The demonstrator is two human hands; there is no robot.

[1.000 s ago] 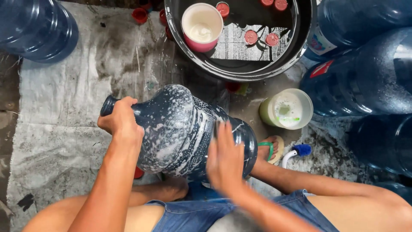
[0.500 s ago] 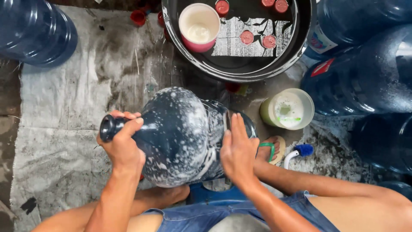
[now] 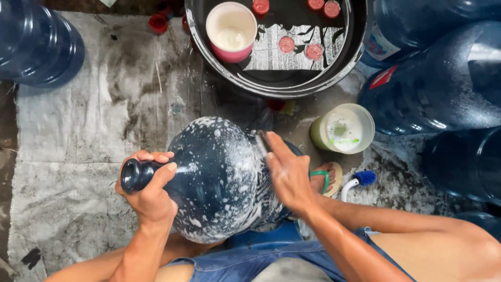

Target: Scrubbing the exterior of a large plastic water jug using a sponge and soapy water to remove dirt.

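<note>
Washing a big soapy bottle

The big blue bottle (image 3: 219, 180) lies on its side between both hands, covered in foam. The left hand (image 3: 151, 190) is wrapped tight around its neck. The right hand (image 3: 288, 175) lies flat and open on its side. Below is a dirty grey cloth (image 3: 78, 141), with a black tub (image 3: 276, 78) just above.

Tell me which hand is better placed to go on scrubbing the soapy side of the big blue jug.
Right. The right hand lies flat on the foamy wall of the jug, free to rub. The left hand is wrapped around the jug's neck, steadying it.
</note>
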